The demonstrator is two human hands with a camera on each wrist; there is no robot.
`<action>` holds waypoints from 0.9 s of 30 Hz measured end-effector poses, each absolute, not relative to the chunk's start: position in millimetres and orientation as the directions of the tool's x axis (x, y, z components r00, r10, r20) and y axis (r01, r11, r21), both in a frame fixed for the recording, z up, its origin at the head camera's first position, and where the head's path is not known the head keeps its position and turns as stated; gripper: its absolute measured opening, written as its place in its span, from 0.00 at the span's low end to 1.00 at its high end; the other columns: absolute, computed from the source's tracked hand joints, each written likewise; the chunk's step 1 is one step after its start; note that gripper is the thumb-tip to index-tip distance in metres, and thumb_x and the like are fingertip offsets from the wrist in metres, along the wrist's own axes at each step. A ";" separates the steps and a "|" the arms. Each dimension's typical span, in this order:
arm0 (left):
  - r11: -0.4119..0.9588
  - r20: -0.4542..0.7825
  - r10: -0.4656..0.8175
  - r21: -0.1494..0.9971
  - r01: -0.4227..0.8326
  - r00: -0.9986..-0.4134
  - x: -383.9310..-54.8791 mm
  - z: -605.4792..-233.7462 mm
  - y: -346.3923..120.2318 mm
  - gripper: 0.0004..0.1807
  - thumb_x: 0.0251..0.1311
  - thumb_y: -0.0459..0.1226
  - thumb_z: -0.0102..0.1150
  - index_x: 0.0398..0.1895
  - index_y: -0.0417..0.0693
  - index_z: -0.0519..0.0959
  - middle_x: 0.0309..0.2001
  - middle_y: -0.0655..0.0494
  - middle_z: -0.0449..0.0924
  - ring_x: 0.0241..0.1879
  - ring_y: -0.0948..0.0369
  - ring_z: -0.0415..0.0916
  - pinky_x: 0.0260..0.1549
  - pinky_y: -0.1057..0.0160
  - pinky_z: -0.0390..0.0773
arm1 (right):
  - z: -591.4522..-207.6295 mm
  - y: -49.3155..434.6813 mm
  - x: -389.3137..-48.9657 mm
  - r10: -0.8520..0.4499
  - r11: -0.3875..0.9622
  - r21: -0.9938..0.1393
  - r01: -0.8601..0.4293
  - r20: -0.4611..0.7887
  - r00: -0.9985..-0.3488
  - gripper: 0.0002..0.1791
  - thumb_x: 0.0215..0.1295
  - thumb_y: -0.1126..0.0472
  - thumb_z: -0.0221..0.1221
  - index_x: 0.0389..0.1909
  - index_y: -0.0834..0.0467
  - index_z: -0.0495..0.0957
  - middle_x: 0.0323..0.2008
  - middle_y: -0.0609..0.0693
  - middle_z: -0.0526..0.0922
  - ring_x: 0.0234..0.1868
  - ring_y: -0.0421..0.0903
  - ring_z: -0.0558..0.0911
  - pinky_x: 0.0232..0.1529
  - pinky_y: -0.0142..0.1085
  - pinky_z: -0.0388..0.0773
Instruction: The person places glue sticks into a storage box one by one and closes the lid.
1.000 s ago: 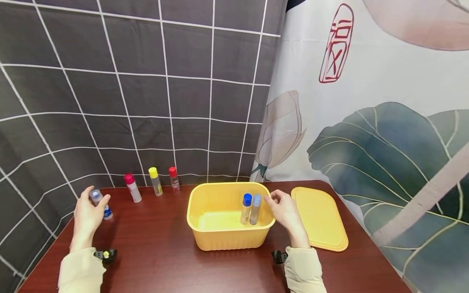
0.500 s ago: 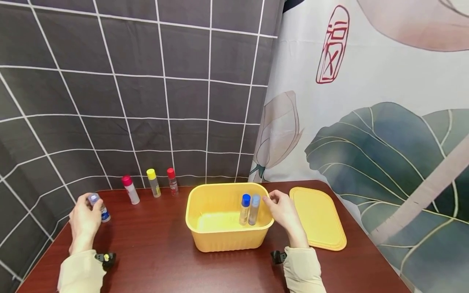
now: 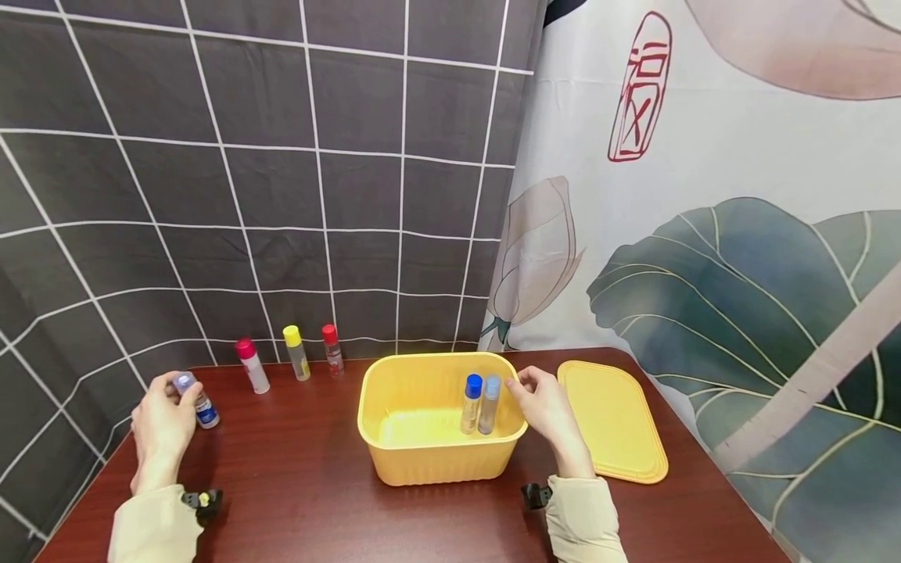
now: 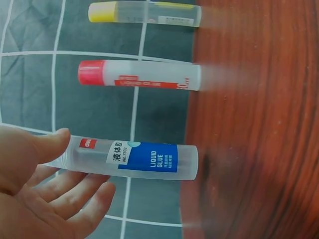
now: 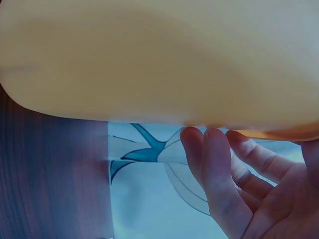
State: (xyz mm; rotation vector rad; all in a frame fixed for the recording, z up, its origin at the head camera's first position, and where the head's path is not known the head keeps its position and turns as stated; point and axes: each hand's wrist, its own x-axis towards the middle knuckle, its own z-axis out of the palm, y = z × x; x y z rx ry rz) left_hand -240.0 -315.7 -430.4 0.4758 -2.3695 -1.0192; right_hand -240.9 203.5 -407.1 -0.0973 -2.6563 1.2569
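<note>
My left hand [image 3: 165, 422] pinches a clear liquid glue bottle [image 4: 149, 158] near its cap, thumb on one side and fingers on the other. The bottle has a blue and white label and leans in the head view, at the far left of the table. My right hand [image 3: 545, 403] holds the right rim of a yellow plastic box [image 3: 436, 461], fingertips [image 5: 215, 137] against its outer wall. Inside the box, at its right end, stand two glue bottles, one with a dark blue cap [image 3: 474, 385] and one with a light blue cap [image 3: 492, 385].
Along the table's back edge stand three more glue bottles: a pink-capped one [image 3: 255, 371], a yellow-capped one [image 3: 299, 360] and a red-capped one [image 3: 334, 356]. A flat yellow lid [image 3: 615, 422] lies right of the box. Dark grid cloth and a printed curtain hang behind the table.
My left fingers have closed around the upper part of the liquid glue bottle, and the bottle has shifted slightly. My right hand stays at the box rim.
</note>
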 end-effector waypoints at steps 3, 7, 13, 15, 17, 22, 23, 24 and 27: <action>0.663 0.331 -0.501 0.740 -0.109 -0.799 -236.3 -425.7 -313.9 0.22 0.69 0.37 0.54 0.60 0.31 0.68 0.52 0.26 0.75 0.50 0.35 0.74 0.48 0.41 0.64 | -407.0 203.6 -241.0 0.142 0.640 -0.768 -0.027 0.153 -0.978 0.10 0.67 0.56 0.61 0.37 0.60 0.79 0.23 0.51 0.72 0.26 0.47 0.73 0.26 0.36 0.72; 0.674 0.353 -0.493 0.733 -0.092 -0.795 -233.7 -418.7 -312.1 0.22 0.68 0.37 0.56 0.60 0.32 0.69 0.51 0.27 0.76 0.50 0.35 0.75 0.46 0.42 0.65 | -405.5 203.6 -240.4 0.139 0.641 -0.767 -0.024 0.147 -0.979 0.10 0.67 0.56 0.61 0.38 0.60 0.79 0.23 0.51 0.72 0.25 0.47 0.73 0.25 0.35 0.72; 0.689 0.371 -0.479 0.721 -0.079 -0.796 -230.6 -409.6 -306.0 0.22 0.66 0.38 0.59 0.59 0.34 0.71 0.50 0.29 0.77 0.49 0.37 0.76 0.43 0.45 0.67 | -406.1 203.7 -239.5 0.143 0.640 -0.768 -0.016 0.139 -0.980 0.10 0.67 0.56 0.61 0.38 0.60 0.79 0.22 0.51 0.72 0.25 0.47 0.73 0.24 0.35 0.72; 0.693 0.377 -0.473 0.717 -0.072 -0.797 -229.7 -406.4 -303.0 0.22 0.66 0.39 0.59 0.58 0.35 0.72 0.50 0.30 0.78 0.49 0.38 0.77 0.43 0.46 0.67 | -406.5 203.8 -239.9 0.147 0.639 -0.769 -0.016 0.143 -0.979 0.10 0.67 0.55 0.61 0.37 0.60 0.79 0.22 0.52 0.72 0.25 0.48 0.73 0.24 0.35 0.72; 0.698 0.387 -0.465 0.714 -0.061 -0.797 -229.0 -403.0 -299.7 0.22 0.66 0.40 0.59 0.58 0.35 0.72 0.50 0.30 0.78 0.49 0.38 0.77 0.43 0.46 0.67 | -406.4 203.9 -240.3 0.145 0.639 -0.769 -0.020 0.147 -0.978 0.10 0.67 0.56 0.61 0.37 0.60 0.79 0.22 0.52 0.72 0.25 0.48 0.73 0.24 0.35 0.72; 0.716 0.435 -0.445 0.697 -0.020 -0.783 -227.8 -395.1 -288.8 0.22 0.64 0.40 0.62 0.56 0.35 0.74 0.47 0.32 0.80 0.47 0.39 0.79 0.43 0.47 0.68 | -405.8 203.6 -240.8 0.146 0.641 -0.768 -0.014 0.140 -0.979 0.10 0.67 0.55 0.61 0.38 0.60 0.79 0.22 0.51 0.72 0.25 0.48 0.73 0.25 0.36 0.73; 0.720 0.443 -0.439 0.694 -0.011 -0.781 -227.7 -393.6 -286.8 0.22 0.64 0.40 0.62 0.56 0.35 0.74 0.47 0.32 0.80 0.47 0.39 0.79 0.44 0.47 0.69 | -406.0 203.6 -240.8 0.149 0.639 -0.769 -0.009 0.135 -0.980 0.10 0.67 0.55 0.61 0.38 0.59 0.79 0.22 0.51 0.72 0.25 0.48 0.73 0.25 0.35 0.73; 0.724 0.451 -0.433 0.690 -0.003 -0.780 -227.6 -392.2 -284.7 0.22 0.64 0.40 0.62 0.56 0.35 0.74 0.47 0.32 0.81 0.47 0.40 0.79 0.44 0.47 0.69 | -406.0 203.6 -240.7 0.149 0.639 -0.769 -0.006 0.131 -0.980 0.10 0.67 0.55 0.61 0.38 0.59 0.79 0.22 0.52 0.72 0.25 0.48 0.73 0.25 0.35 0.73; 0.732 0.468 -0.414 0.681 0.020 -0.781 -226.6 -387.5 -278.6 0.23 0.63 0.41 0.63 0.56 0.35 0.75 0.46 0.32 0.81 0.46 0.40 0.80 0.42 0.49 0.69 | -405.8 203.4 -240.0 0.148 0.640 -0.768 -0.005 0.130 -0.980 0.10 0.67 0.55 0.61 0.38 0.60 0.79 0.22 0.51 0.72 0.25 0.47 0.73 0.24 0.35 0.73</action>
